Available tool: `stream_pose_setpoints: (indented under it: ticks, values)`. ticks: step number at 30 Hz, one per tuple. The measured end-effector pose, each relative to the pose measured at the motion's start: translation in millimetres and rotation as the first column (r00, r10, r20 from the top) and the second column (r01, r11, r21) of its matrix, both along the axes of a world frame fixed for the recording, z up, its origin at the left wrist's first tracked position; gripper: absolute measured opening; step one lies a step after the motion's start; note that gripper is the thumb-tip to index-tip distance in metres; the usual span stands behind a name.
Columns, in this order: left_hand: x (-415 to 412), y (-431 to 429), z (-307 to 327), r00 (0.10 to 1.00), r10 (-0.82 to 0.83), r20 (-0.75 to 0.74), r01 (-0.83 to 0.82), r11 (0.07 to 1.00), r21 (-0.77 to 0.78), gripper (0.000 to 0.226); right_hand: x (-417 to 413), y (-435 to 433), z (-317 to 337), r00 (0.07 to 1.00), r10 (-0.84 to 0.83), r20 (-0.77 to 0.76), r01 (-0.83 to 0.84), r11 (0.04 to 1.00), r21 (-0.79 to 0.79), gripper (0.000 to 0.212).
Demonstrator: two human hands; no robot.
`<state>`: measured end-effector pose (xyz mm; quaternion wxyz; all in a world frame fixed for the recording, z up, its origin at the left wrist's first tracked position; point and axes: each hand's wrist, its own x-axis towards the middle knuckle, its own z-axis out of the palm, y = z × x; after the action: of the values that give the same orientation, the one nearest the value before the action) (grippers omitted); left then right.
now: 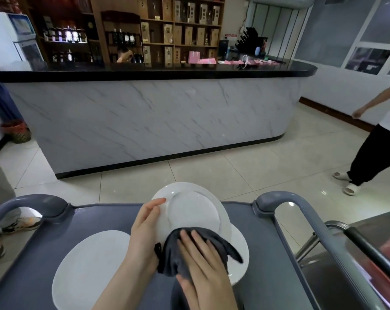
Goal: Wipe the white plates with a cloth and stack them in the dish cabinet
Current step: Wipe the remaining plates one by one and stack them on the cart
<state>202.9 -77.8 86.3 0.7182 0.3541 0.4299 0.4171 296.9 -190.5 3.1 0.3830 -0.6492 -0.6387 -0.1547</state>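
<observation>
My left hand (145, 231) holds a white plate (191, 209) by its left rim, tilted up above the grey cart top (263, 253). My right hand (203, 265) presses a dark grey cloth (189, 249) flat against the plate's near lower part, fingers spread over the cloth. Under the held plate, another white plate (241, 253) lies on the cart. A third white plate (89, 269) lies flat at the cart's left. No dish cabinet shows in this view.
The cart has grey handles at left (33, 204) and right (290, 200). A marble-fronted counter (145, 121) with a black top stands ahead across tiled floor. A person (373, 148) walks at the right. Someone's shoes (17, 224) are at the left.
</observation>
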Motion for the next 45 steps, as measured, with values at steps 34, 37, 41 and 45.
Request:
stream_pose_setpoints:
  ticks: [34,37,41,45]
  values:
    - [-8,7,8,0.980,-0.187,0.074,0.189,0.982,-0.025,0.026,69,43,69,0.930,-0.001,-0.367,-0.132,0.932,-0.337,0.045]
    - [-3,10,9,0.973,-0.153,0.172,0.167,0.983,-0.070,0.045,44,51,70,0.974,0.220,-0.054,-0.224,0.892,-0.392,0.054]
    - [-9,15,5,0.977,-0.196,0.088,0.199,0.980,-0.023,0.048,20,29,49,0.931,0.350,0.106,-0.286,0.878,-0.384,0.050]
    - [-8,8,-3,0.975,-0.207,0.075,0.205,0.978,0.034,0.044,20,48,59,0.958,0.270,0.094,-0.219,0.906,-0.363,0.048]
